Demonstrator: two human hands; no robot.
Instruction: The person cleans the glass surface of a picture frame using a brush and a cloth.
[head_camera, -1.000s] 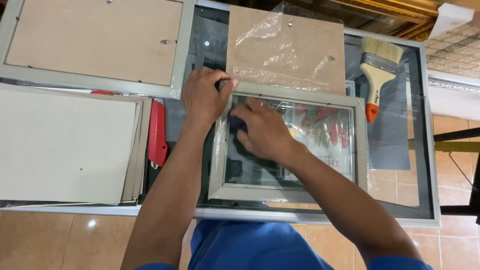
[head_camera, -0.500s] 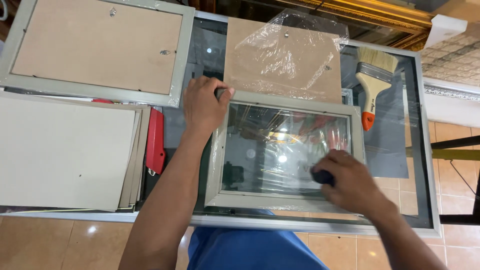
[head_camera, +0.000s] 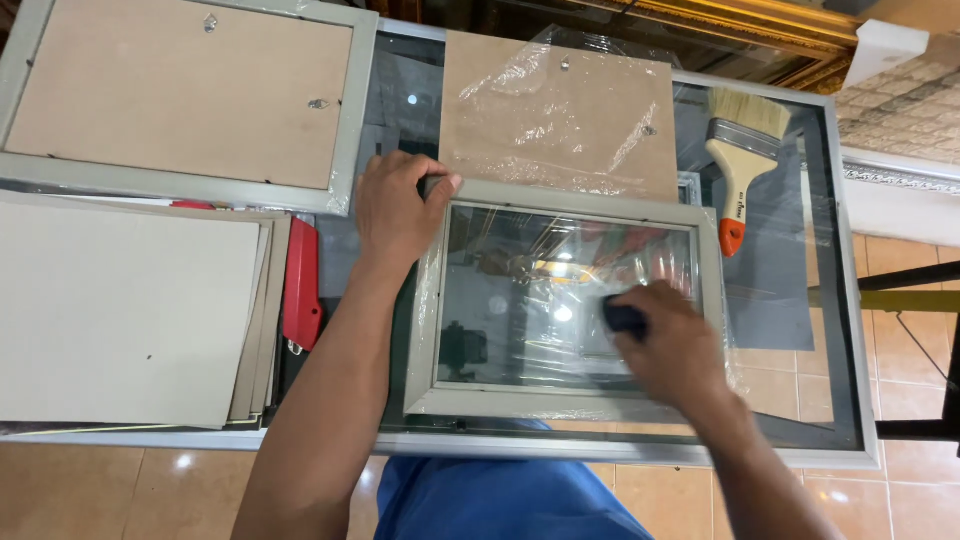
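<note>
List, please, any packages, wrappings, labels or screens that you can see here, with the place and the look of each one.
Clear plastic wrap: crinkled, shiny, around the brown backing board at top centre.
Clear plastic film: loose around the grey picture frame under both hands.
Small dark marking on the paintbrush handle, at right: too small to describe.
No screens or signs are in view.
</note>
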